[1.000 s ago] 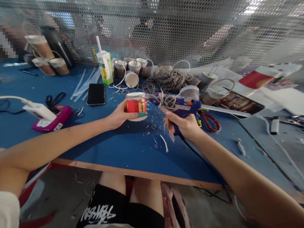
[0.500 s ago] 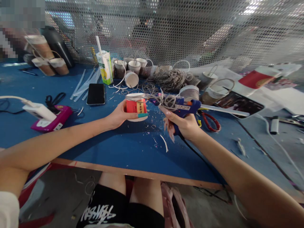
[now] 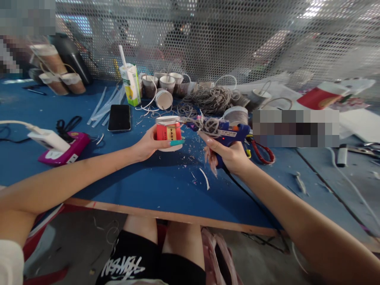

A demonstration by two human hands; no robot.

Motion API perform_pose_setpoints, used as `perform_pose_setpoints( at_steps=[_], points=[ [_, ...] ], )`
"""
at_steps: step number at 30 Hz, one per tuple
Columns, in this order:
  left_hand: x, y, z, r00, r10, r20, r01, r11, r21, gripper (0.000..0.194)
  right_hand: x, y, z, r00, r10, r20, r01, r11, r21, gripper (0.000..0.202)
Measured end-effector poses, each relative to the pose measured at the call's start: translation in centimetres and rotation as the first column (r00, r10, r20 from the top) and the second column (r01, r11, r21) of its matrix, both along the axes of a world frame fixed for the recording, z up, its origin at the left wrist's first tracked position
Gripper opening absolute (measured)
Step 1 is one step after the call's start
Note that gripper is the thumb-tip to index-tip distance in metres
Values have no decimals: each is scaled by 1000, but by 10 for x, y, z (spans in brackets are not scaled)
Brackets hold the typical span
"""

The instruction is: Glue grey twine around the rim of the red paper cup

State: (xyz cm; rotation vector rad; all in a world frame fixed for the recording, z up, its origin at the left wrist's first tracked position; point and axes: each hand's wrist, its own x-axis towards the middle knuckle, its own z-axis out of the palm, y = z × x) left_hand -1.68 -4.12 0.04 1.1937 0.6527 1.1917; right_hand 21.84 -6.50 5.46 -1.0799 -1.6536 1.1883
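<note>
My left hand (image 3: 146, 144) is wrapped round a white paper cup (image 3: 166, 132) with a red and gold label, held above the blue table. My right hand (image 3: 231, 155) grips a blue hot glue gun (image 3: 230, 134), its forefinger stretched along the body. The gun's nozzle points left at the cup's upper side, near the rim; I cannot tell whether it touches. Tangled grey strands of glue or cord cling to the front of the gun. A black cable runs from its handle toward the table's front edge.
Behind the hands lie a heap of grey cord (image 3: 215, 99), several small cups and a drink carton (image 3: 130, 84). A phone (image 3: 119, 117) and a purple power strip (image 3: 67, 148) are on the left. Red-handled pliers (image 3: 265, 152) lie right; a perforated metal screen (image 3: 208, 43) stands behind.
The cup has turned slightly in my left hand, so its gold label strip sits a little further left. The glue gun stays nearly still; a small red light now shows on it.
</note>
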Motion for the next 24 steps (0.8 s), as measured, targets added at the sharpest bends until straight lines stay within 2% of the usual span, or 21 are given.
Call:
perform_pose_setpoints(
  at_steps=[7, 14, 24],
  points=[
    [-1, 1, -2, 999, 11, -53, -9, 1000, 27, 70, 2, 2, -3, 1000, 2, -15, -2, 1000, -30, 51],
    [-2, 1, -1, 1000, -12, -17, 12, 999, 30, 68, 2, 3, -3, 1000, -1, -5, 1, 1000, 4, 53],
    [-3, 0, -3, 999, -26, -20, 27, 999, 32, 70, 2, 3, -4, 1000, -22, -16, 21, 1000, -23, 55]
  ],
)
